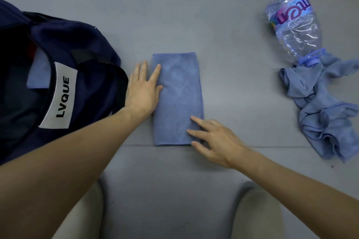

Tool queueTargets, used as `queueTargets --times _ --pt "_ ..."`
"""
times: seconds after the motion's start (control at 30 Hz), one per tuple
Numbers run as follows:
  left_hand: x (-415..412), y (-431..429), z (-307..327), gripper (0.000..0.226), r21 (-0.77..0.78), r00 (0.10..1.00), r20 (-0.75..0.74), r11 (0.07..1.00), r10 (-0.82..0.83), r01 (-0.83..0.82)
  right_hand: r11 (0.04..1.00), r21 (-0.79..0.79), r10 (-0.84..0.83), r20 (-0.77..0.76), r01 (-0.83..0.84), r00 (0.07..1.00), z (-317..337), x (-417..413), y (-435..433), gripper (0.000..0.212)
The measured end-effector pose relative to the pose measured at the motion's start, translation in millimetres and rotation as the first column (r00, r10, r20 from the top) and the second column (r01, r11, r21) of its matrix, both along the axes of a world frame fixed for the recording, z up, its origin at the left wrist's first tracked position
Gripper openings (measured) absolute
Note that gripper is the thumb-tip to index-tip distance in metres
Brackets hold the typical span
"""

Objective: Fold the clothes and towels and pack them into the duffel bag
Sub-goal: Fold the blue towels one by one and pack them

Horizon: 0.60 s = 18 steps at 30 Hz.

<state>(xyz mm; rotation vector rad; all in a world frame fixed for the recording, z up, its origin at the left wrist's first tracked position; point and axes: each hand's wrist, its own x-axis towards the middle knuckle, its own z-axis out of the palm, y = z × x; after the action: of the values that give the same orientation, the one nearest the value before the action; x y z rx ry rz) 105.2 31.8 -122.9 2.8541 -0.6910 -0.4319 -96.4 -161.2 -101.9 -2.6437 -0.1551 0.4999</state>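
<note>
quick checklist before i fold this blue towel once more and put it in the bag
1. Folded towel flat, edges lined up: ok.
2. Left hand flat on its left edge: ok.
3. Right hand fingers on its near right corner: ok.
4. Duffel bag open beside it: ok; room inside: cannot tell.
5. Crumpled towel free to take: not ok, bottle neck lies on it.

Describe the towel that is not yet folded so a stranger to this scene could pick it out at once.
Find the clear crumpled plastic water bottle at the far right of the grey surface. From its blue cap, a light-blue cloth towel trails toward the person. Unlike the flat folded blue towel in the centre, it lies bunched in loose ruffles.
</note>
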Motion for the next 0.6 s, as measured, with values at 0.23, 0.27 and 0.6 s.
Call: queueTargets --times 0.23,0.27,0.6 --pt "-76 22 -4 0.049 -0.255 0.892 0.14 0.855 -0.43 0.452 0.962 -0.222 0.207 0.225 -0.157 0.952 -29 -2 19 0.063" --pt "-85 32 -4 0.047 -0.251 0.881 0.127 0.844 -0.457 0.474 0.955 -0.239 0.225 0.203 -0.174 0.953 -34 -1 17 0.069" --pt "-84 84 -25 0.065 -0.076 0.785 0.045 0.781 -0.618 0.62 0.957 -0.239 0.24 0.335 -0.164 0.911 -39 15 6 0.058"
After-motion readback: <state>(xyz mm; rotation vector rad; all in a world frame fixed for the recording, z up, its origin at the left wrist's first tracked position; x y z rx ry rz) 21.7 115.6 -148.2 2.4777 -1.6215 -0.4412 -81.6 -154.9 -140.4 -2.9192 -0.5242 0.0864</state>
